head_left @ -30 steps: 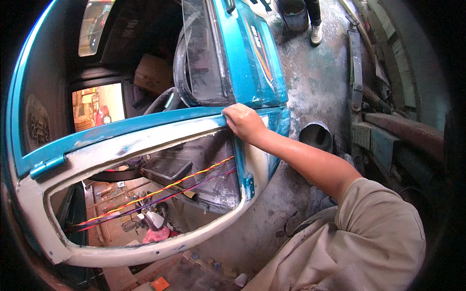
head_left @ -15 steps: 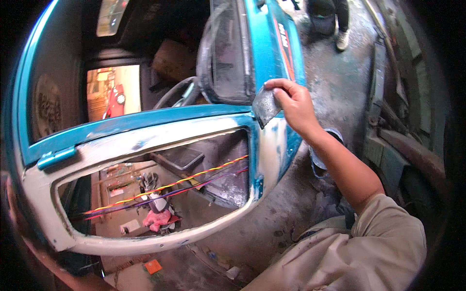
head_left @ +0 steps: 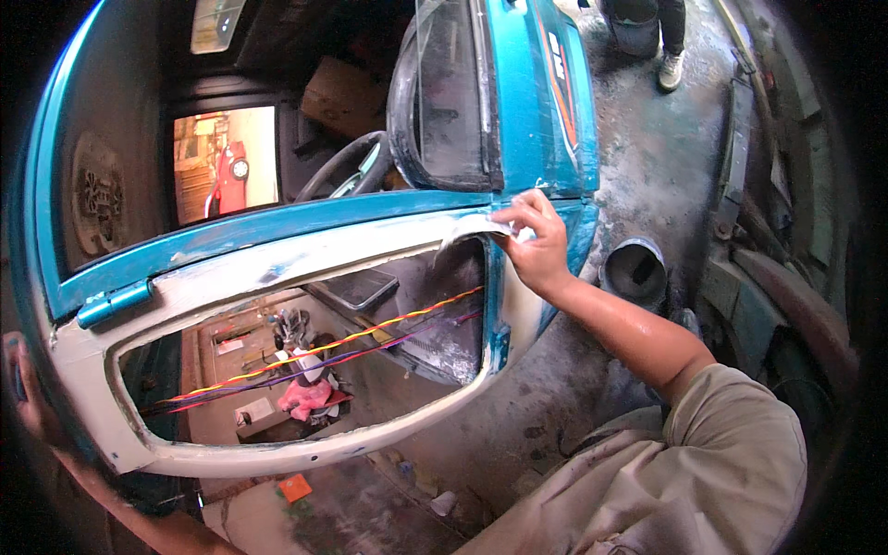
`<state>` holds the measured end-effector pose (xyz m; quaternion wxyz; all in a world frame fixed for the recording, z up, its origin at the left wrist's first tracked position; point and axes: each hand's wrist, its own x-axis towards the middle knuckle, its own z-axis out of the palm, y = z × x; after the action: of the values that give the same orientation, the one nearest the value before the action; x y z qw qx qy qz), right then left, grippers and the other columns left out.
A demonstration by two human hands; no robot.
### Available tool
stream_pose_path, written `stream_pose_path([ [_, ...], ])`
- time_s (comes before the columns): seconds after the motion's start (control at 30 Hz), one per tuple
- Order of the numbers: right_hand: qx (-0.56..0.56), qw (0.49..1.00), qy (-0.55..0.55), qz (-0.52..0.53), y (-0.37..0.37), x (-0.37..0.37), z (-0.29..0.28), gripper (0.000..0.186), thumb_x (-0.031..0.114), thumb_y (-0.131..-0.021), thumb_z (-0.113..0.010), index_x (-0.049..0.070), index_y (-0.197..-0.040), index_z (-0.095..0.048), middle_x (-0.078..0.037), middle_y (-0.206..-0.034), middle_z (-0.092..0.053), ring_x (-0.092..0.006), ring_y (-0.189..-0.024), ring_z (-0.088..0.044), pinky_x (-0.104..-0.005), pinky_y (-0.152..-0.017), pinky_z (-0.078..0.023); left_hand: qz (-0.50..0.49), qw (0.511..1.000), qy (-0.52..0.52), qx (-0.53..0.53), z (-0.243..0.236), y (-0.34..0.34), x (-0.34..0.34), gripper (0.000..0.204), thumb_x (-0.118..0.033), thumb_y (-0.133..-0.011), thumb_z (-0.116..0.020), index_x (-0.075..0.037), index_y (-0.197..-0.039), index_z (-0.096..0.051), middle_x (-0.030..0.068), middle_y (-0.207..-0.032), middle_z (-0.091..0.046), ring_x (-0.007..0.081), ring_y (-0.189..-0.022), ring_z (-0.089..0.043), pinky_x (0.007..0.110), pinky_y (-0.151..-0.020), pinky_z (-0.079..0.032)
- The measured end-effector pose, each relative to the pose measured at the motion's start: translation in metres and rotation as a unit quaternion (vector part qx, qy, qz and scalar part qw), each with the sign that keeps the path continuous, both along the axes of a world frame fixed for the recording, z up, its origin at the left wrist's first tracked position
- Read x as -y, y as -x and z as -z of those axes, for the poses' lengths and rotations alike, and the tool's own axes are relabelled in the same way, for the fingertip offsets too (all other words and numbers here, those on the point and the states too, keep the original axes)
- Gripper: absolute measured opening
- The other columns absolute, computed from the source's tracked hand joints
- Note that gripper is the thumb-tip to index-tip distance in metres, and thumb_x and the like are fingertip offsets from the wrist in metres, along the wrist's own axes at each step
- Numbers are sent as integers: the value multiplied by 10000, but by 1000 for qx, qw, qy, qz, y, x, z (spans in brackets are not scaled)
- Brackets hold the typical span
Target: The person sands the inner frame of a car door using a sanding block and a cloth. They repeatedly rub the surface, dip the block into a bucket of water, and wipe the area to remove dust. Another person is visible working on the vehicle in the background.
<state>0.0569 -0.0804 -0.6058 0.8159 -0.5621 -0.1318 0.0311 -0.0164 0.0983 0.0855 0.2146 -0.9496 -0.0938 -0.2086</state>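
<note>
A thin, curled grey sheet, like sandpaper (head_left: 470, 225), lies against the upper right corner of the pale window frame (head_left: 213, 264) of a blue vehicle door. My right hand (head_left: 535, 242) pinches its right end between thumb and fingers. The frame is patchy white over blue paint, with a blue hinge (head_left: 115, 303) at its left. At the far left rim my left hand (head_left: 35, 398) is upright beside the door's outer edge. Its fingers curl by a dark thing that is too dim to make out.
Yellow-red and purple cords (head_left: 370, 335) cross the window opening. A bucket (head_left: 635, 274) stands on the floor right of the door. Metal parts (head_left: 740, 157) line the right side. Another person's shoe (head_left: 671, 71) shows at the top, beside a dark bucket (head_left: 635, 26).
My right hand has moved down and left, bringing the sandpaper from the blue panel by the side glass onto the window frame's corner. The left hand shows more at the left rim.
</note>
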Motion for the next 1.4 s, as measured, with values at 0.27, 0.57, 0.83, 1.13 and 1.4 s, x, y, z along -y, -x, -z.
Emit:
stream_pose_path([
  [0.27, 149, 981, -116, -43, 0, -4, -20, 401, 26, -740, -822, 68, -761, -424, -199, -1025, -663, -319, -958, -710, -382, -826, -566, 13, 987, -108, -117, -2, 12, 6, 193, -174, -1101, -531, -27, -1031, -636, 28, -966, -579, 109, -884, -557, 244, -821, -445],
  [0.57, 445, 851, -184, -211, -50, -44, -114, 297, 218, -1057, -445, -55, -1053, -563, -309, -1569, -451, -478, -1454, -454, -462, -1156, -451, 15, 983, -88, -160, 21, -3, 25, 223, -193, -1096, -532, -40, -1018, -674, 37, -940, -599, 113, -867, -599, 258, -789, -477],
  [0.83, 601, 786, -2, -145, -66, -60, -103, 568, 234, -1017, -442, 144, -1578, -453, -96, -1642, -444, -267, -1552, -371, -512, -1265, -274, 15, 993, -55, -106, 27, 2, 23, 238, -209, -1102, -499, -49, -974, -621, 30, -874, -517, 108, -779, -519, 248, -739, -422],
  [1.13, 588, 790, -29, -171, -67, -79, -143, 566, 216, -1049, -464, 165, -1610, -405, -88, -1658, -419, -254, -1579, -309, -507, -1306, -139, 9, 980, -121, -156, 36, -16, 47, 208, -156, -1065, -543, -45, -893, -585, 28, -841, -471, 106, -746, -452, 253, -716, -366],
  [1.4, 599, 779, -47, -180, -77, -78, -200, 586, 207, -1060, -433, 146, -1637, -346, -86, -1695, -349, -247, -1601, -244, -506, -1307, -158, -58, 986, -141, -71, 51, -10, 55, 275, -300, -1055, -571, -86, -887, -608, 34, -797, -509, 118, -713, -504, 247, -686, -395],
])
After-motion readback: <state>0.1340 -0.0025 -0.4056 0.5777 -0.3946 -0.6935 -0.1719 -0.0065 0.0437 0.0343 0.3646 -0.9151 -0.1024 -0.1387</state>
